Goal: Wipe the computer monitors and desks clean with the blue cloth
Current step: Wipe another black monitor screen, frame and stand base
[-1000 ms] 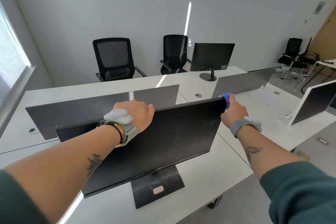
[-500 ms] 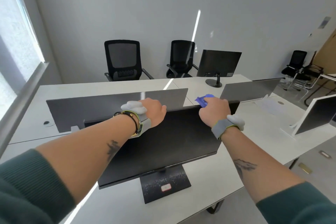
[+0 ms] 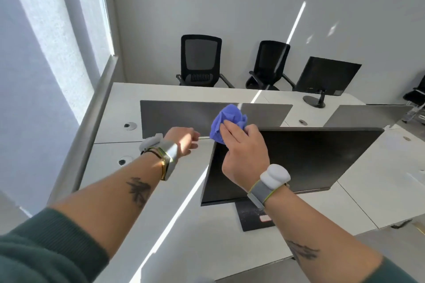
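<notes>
Room: pale grey walls, a bright window (image 3: 34,53) on the left and black chairs (image 3: 200,60) against the far wall, with sun streaks running across the surfaces.
Desks: white tops (image 3: 207,236) are pushed together and split by a grey divider panel (image 3: 174,117). A second monitor (image 3: 326,73) stands well apart on the far desk.
Near monitor: the black screen (image 3: 310,158) leans back on its square base (image 3: 253,218), top edge toward the divider, probably so the rim and the glass can be reached from above.
Right hand: it (image 3: 243,156) sits over the monitor's top left corner, fingers curled onto the blue cloth (image 3: 227,115) and bearing it against that corner. I judge it is wiping the left end of the top edge.
Left hand: it (image 3: 184,142) is left of the monitor, low by the foot of the divider. Its fingers are loosely bent, holding nothing and clear of the screen — seemingly kept out of the cloth's way.
Blue cloth: bunched into a ball, it is gripped under the fingers rather than deep in the palm. Most of it bulges out beyond the fingertips on the far side, in front of the divider, and a fold hangs down against the corner.
</notes>
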Tool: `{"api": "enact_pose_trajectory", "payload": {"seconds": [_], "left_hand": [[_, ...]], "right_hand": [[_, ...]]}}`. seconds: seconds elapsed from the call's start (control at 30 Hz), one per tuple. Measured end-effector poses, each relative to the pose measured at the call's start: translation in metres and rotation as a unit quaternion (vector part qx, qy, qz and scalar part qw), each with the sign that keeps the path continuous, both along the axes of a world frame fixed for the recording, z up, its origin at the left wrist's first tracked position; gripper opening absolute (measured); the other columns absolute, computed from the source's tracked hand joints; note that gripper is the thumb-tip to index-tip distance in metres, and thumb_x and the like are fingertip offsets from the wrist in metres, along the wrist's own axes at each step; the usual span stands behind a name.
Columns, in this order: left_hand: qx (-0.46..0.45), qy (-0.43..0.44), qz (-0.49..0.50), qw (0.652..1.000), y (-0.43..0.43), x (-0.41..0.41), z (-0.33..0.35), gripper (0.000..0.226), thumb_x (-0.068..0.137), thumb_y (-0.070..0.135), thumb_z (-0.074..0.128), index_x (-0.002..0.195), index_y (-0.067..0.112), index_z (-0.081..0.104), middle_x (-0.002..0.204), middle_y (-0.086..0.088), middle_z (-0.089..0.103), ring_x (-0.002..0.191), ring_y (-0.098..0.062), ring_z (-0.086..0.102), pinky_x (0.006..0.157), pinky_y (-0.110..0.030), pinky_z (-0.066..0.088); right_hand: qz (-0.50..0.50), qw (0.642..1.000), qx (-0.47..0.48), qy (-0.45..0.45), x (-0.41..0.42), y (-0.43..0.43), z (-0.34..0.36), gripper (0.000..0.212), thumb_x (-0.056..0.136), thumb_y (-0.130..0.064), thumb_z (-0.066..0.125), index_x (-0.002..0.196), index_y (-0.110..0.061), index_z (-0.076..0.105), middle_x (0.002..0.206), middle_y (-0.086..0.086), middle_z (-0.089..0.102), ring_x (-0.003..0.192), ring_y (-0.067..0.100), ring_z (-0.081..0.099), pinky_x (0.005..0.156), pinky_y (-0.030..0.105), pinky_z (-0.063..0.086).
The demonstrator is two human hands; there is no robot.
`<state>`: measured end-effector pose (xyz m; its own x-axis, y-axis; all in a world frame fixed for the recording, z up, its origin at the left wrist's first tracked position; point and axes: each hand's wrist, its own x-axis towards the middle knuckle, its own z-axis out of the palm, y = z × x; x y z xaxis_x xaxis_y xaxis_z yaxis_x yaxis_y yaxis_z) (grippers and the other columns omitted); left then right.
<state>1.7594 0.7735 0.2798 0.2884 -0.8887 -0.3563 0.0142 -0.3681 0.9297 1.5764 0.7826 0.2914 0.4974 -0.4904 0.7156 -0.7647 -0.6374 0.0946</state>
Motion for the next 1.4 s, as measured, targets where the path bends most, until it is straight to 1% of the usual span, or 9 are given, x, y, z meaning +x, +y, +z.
{"api": "enact_pose_trajectory", "payload": {"seconds": [0.17,0.37,0.5,0.63,0.83,1.03,1.13,1.27,1.4], "left_hand": [[0.010,-0.108,-0.090,0.990,0.014,0.034,-0.059,0.019,0.093,0.026,0.067,0.082,0.013,0.076,0.080,-0.001,0.077,0.067,-0.009,0.068,0.070,-0.027,0.057],[0.058,-0.176,-0.166,0.969,0.021,0.052,-0.104,0.026,0.090,0.038,0.072,0.077,0.016,0.070,0.072,0.003,0.073,0.064,-0.009,0.064,0.056,-0.021,0.046],[0.108,-0.170,-0.171,0.964,0.027,0.061,-0.124,0.020,0.098,0.026,0.060,0.092,0.012,0.074,0.081,0.004,0.076,0.069,-0.006,0.068,0.053,-0.016,0.048],[0.134,-0.158,-0.194,0.959,0.033,0.056,-0.135,0.024,0.099,0.008,0.050,0.110,0.005,0.071,0.100,-0.006,0.076,0.068,-0.007,0.064,0.041,-0.009,0.041],[0.157,-0.213,-0.230,0.937,0.032,0.030,-0.155,0.032,0.096,0.015,0.054,0.124,0.023,0.068,0.111,0.001,0.070,0.105,-0.017,0.066,0.079,-0.020,0.050],[0.125,-0.199,-0.229,0.945,0.016,-0.019,-0.173,0.062,0.094,0.009,0.057,0.152,0.024,0.041,0.151,0.002,0.047,0.135,-0.019,0.049,0.096,-0.016,0.037],[0.138,-0.221,-0.235,0.936,0.011,-0.048,-0.178,0.055,0.091,0.010,0.054,0.144,0.027,0.049,0.141,0.003,0.057,0.127,-0.022,0.055,0.101,-0.027,0.044],[0.212,-0.299,-0.172,0.914,0.014,-0.086,-0.197,0.022,0.087,0.028,0.042,0.102,0.026,0.058,0.093,0.004,0.067,0.090,-0.025,0.062,0.081,-0.035,0.048],[0.245,-0.220,-0.013,0.944,0.013,-0.102,-0.242,0.035,0.073,0.051,0.038,0.091,0.026,0.056,0.077,0.007,0.067,0.077,-0.024,0.064,0.078,-0.036,0.053]], "right_hand": [[-0.043,0.991,-0.032,0.126,0.026,0.016,-0.034,0.050,0.080,-0.004,0.045,0.126,-0.002,0.065,0.130,0.012,0.064,0.073,0.029,0.043,0.062,0.039,0.038],[-0.089,0.969,0.111,0.200,0.027,0.036,-0.123,0.061,0.077,0.000,0.036,0.133,0.001,0.059,0.132,0.016,0.062,0.073,0.030,0.045,0.061,0.038,0.045],[-0.115,0.898,0.271,0.327,0.030,0.052,-0.184,0.065,0.066,-0.004,0.066,0.130,-0.002,0.061,0.122,0.013,0.065,0.073,0.031,0.049,0.059,0.040,0.052],[-0.108,0.913,0.257,0.299,0.036,0.037,-0.182,0.064,0.069,-0.004,0.061,0.133,0.005,0.058,0.136,0.021,0.057,0.077,0.033,0.052,0.066,0.040,0.052],[-0.056,0.860,0.346,0.372,0.021,0.043,-0.211,0.069,0.090,-0.009,0.048,0.153,0.000,0.024,0.157,0.013,0.029,0.107,0.035,0.049,0.090,0.040,0.048],[0.021,0.901,0.309,0.305,-0.015,0.021,-0.217,0.068,0.081,-0.007,0.051,0.147,-0.001,0.038,0.138,0.013,0.049,0.087,0.033,0.051,0.072,0.040,0.052],[0.073,0.900,0.308,0.300,-0.058,0.013,-0.217,0.070,0.070,-0.006,0.068,0.138,-0.004,0.052,0.128,0.009,0.058,0.086,0.032,0.056,0.069,0.040,0.057],[0.033,0.879,0.346,0.325,-0.137,-0.013,-0.234,0.077,0.051,-0.012,0.080,0.126,-0.008,0.066,0.126,0.005,0.065,0.088,0.031,0.062,0.062,0.039,0.060],[0.048,0.880,0.360,0.305,-0.157,-0.025,-0.243,0.078,0.053,-0.015,0.078,0.129,-0.006,0.063,0.129,0.009,0.064,0.095,0.032,0.066,0.072,0.039,0.061]]}}
